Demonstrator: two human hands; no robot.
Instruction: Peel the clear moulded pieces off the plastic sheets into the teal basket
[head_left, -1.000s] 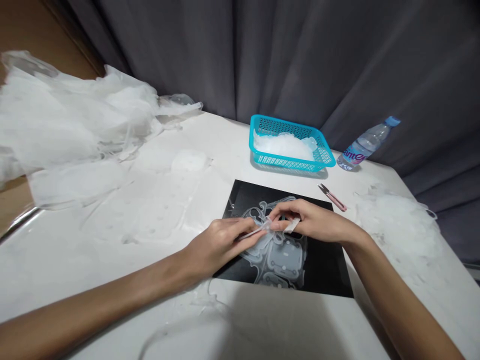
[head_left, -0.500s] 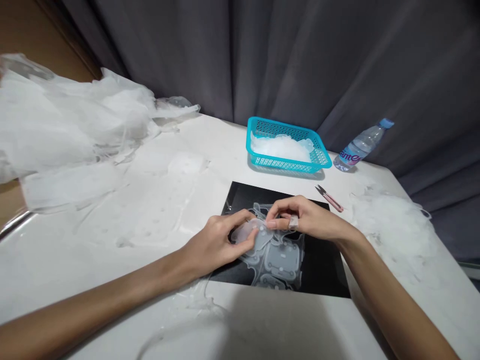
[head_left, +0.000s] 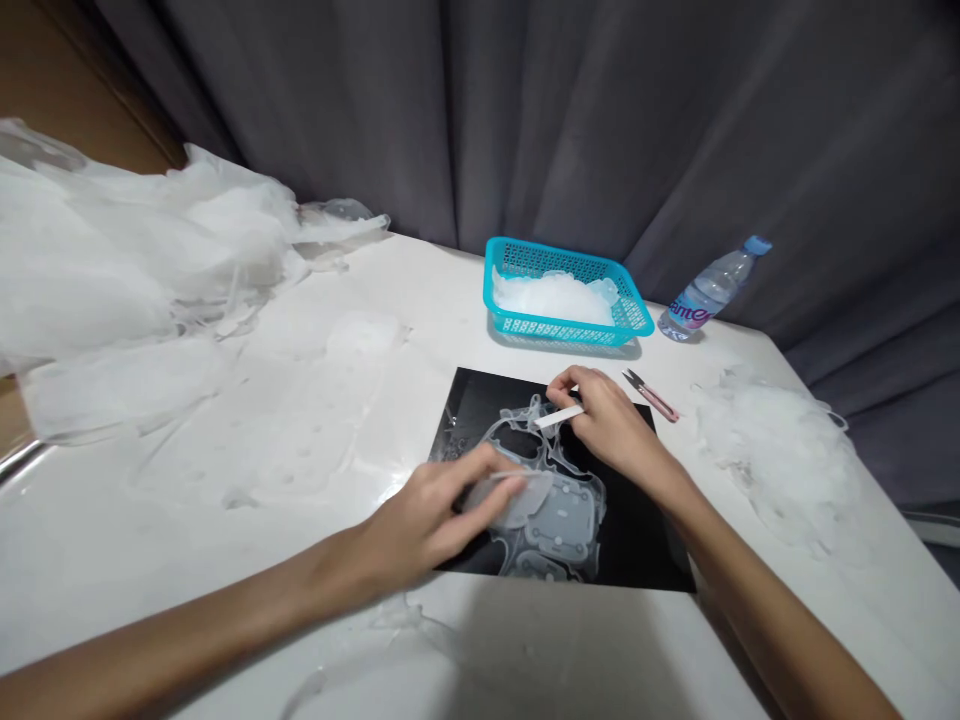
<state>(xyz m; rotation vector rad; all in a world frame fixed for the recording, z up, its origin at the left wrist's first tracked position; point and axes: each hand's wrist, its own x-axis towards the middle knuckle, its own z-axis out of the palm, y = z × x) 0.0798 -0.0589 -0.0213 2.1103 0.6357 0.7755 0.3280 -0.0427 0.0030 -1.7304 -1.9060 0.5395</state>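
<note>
My left hand (head_left: 457, 505) pinches a thin translucent plastic-like piece (head_left: 517, 497) between thumb and fingers, over the black mat (head_left: 637, 530). Under it lies a clear webbed sheet (head_left: 564, 520) with rounded flat shapes and small dots, its upper part an open outline. My right hand (head_left: 604, 410) is closed above the sheet's upper edge, fingertips curled together; what they grip, if anything, is hidden. A narrow white strip (head_left: 559, 417) sticks out by its thumb; whether it is held or wrapped on a finger is unclear.
Behind the mat stands a turquoise basket (head_left: 570, 330) containing white translucent pieces. A water bottle (head_left: 701, 295) and pink-handled thread snips (head_left: 651, 396) are to the right, near a pile of clear scraps (head_left: 780, 460). Large translucent sheets (head_left: 135, 240) heap up at the left.
My hands have moved apart: the right went up and slightly right, the left shifted a little down with the translucent piece. An open outline in the sheet now shows between them.
</note>
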